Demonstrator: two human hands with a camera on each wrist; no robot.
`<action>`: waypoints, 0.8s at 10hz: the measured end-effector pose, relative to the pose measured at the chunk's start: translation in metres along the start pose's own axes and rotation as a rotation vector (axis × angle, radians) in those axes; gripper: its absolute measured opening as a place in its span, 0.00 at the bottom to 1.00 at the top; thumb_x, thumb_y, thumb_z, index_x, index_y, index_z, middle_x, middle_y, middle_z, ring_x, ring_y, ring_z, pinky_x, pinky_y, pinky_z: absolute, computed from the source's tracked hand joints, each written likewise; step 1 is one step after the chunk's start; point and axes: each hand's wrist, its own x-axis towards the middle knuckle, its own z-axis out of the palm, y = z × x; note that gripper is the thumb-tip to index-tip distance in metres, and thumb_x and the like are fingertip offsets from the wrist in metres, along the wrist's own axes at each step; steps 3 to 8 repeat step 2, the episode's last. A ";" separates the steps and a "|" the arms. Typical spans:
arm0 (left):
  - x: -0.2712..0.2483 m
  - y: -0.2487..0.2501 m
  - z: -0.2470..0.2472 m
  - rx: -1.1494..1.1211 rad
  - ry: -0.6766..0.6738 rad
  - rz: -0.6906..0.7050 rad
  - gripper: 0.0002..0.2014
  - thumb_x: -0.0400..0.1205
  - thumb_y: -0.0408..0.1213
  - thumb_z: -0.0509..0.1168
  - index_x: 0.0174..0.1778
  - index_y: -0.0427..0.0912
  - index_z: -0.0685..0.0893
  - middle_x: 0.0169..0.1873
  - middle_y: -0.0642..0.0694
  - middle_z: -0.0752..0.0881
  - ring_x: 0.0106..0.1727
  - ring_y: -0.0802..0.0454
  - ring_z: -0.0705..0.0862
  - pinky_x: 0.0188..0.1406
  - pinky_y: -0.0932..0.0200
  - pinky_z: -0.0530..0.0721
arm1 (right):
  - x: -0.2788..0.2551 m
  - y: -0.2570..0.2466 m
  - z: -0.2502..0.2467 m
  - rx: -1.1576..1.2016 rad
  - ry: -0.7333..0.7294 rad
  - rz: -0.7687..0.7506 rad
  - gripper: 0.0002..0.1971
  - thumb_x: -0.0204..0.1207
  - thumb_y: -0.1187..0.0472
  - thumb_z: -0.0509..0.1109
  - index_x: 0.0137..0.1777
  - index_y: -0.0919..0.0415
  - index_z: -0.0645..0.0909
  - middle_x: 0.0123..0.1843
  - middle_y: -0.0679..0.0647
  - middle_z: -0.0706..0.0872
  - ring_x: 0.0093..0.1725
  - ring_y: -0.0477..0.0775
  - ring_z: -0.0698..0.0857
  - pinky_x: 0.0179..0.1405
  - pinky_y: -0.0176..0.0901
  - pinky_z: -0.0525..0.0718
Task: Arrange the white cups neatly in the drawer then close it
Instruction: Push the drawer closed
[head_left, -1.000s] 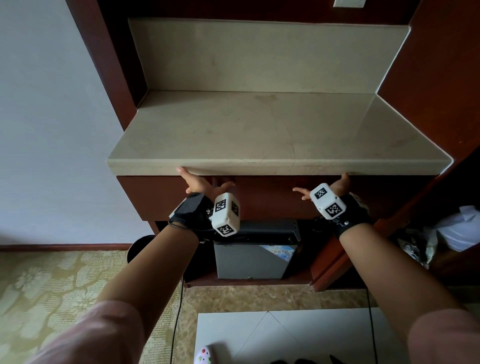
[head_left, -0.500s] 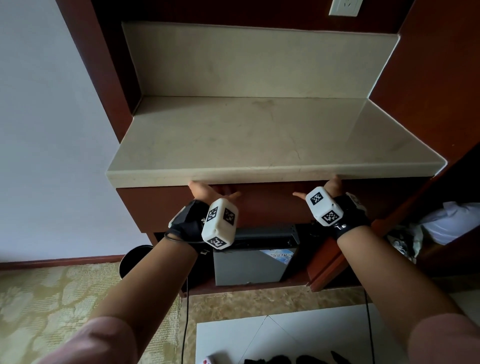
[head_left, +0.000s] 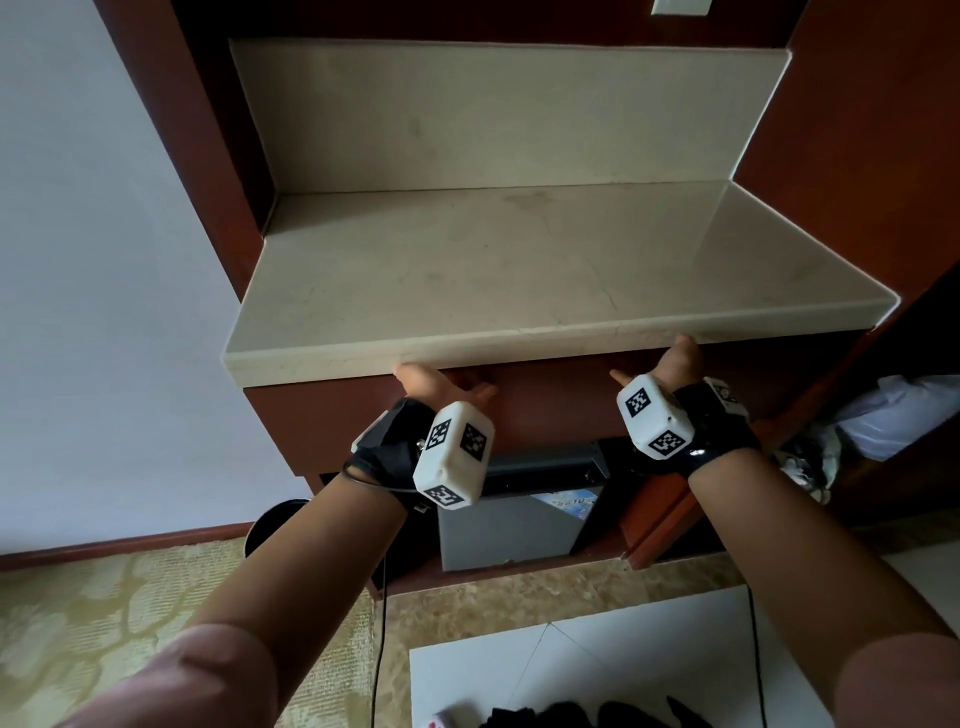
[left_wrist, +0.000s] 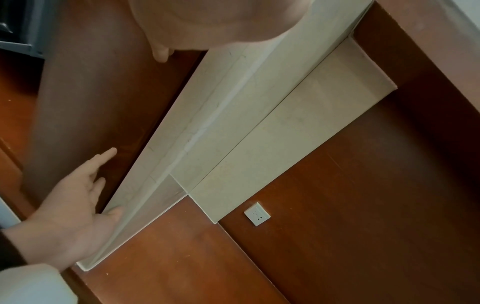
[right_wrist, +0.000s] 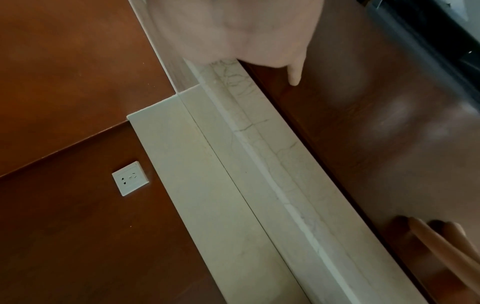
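The brown wooden drawer front sits flush under the beige marble countertop. No white cups show in any view. My left hand lies flat against the drawer front on its left side, fingers straight and hidden under the counter lip. My right hand presses the drawer front on its right side in the same way. In the left wrist view my right hand shows its straight fingers on the drawer front. The right wrist view shows fingers of my left hand on the drawer front.
A grey box stands in the cabinet below, beside an open cabinet door. A black bin is on the floor at the left and a white bag at the right. A wall socket sits above the backsplash.
Both hands have stayed flat on the drawer front just under the counter lip. The head view has tilted so that the counter sits lower in the picture.
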 end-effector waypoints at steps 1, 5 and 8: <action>-0.017 -0.002 0.005 0.088 0.006 0.034 0.23 0.83 0.41 0.48 0.75 0.40 0.69 0.63 0.39 0.77 0.49 0.36 0.77 0.66 0.35 0.72 | 0.011 -0.001 -0.002 -0.064 -0.017 -0.049 0.29 0.85 0.45 0.47 0.81 0.62 0.56 0.79 0.62 0.61 0.75 0.64 0.67 0.75 0.58 0.70; -0.044 -0.002 0.014 0.158 -0.012 0.046 0.27 0.88 0.42 0.46 0.81 0.30 0.55 0.76 0.34 0.64 0.73 0.30 0.68 0.71 0.41 0.71 | 0.022 -0.010 -0.006 0.063 -0.038 -0.033 0.22 0.85 0.55 0.50 0.76 0.65 0.63 0.62 0.59 0.67 0.63 0.56 0.70 0.70 0.49 0.74; -0.044 -0.002 0.014 0.158 -0.012 0.046 0.27 0.88 0.42 0.46 0.81 0.30 0.55 0.76 0.34 0.64 0.73 0.30 0.68 0.71 0.41 0.71 | 0.022 -0.010 -0.006 0.063 -0.038 -0.033 0.22 0.85 0.55 0.50 0.76 0.65 0.63 0.62 0.59 0.67 0.63 0.56 0.70 0.70 0.49 0.74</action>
